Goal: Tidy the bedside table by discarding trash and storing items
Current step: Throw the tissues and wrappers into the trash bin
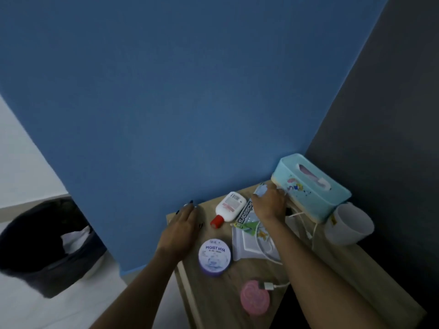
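Head cam: left hand [184, 224] lies flat, fingers spread, on the wooden surface [237, 281], right hand [269, 205] pinching a small pale scrap [259, 191] beside the tissue box [311, 188].

This is a bedroom corner in a home: a light wooden bedside table [237, 293] stands against a blue wall [178, 103], carrying a turquoise plastic tissue box [313, 193] at its far right corner.

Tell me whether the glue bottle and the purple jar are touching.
Apart. The head view shows bare tabletop between the glue bottle and the purple jar, which sits nearer the camera.
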Motion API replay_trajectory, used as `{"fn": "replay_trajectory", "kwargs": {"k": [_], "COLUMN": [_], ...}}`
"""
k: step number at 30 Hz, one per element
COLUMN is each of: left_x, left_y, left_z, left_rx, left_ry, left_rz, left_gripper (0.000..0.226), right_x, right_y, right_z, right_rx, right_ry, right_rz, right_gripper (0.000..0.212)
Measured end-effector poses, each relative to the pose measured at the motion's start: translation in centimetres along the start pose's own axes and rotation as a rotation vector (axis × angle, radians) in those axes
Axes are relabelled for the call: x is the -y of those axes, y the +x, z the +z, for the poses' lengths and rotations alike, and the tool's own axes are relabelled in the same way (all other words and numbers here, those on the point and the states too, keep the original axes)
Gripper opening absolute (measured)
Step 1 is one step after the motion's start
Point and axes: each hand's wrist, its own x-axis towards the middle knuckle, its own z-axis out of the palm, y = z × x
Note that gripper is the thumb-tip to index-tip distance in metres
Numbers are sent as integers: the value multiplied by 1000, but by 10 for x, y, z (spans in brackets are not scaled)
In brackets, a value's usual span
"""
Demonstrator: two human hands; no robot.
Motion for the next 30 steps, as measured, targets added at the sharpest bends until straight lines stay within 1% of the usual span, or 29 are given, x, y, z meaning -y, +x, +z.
{"fn": "replay_trajectory", "kwargs": {"k": [3, 5, 9, 12, 15, 17, 20, 25, 28, 30], "left_x": [6, 12, 14, 12, 11, 14, 16, 15, 15, 19], "left_y": [0, 1, -2, -1, -2, -4, -4, -5, -9, -13], "left_z": [8, 14, 18, 18, 17, 17, 17, 16, 7, -7], "left_rx": [-53, -75, -116, -113, -103, -103, -93, -54, 80, 92], "left_ry": [-10, -43, -87, -84, -87, -78, -68, -47, -20, 27], "left_rz": [5, 16, 18, 25, 29, 27, 26, 33, 28, 40], "left_gripper": [52, 52, 50, 49, 50, 49, 50, 51, 55, 56], "right_x": [-11, -14, -12, -11, -8, -5, -6, 10, 23, 38], "right_y": [5, 11, 21, 24, 25, 24, 25, 18, 7, -2], "right_z": [12, 17, 30, 38, 45, 51, 49, 30, 15, 1], "right_rx": [-9, -19, 26, 43, 50, 58, 12, -16, -27, -46], "right_ry": [-239, -332, -404, -417, -374, -341, -291, -213, -153, -130], "right_rz": [9, -4, 23, 51, 97, 95, 72, -8, -76, -141], "right_gripper": [57, 67, 82, 89, 87, 80, 67, 70, 73, 70]}}
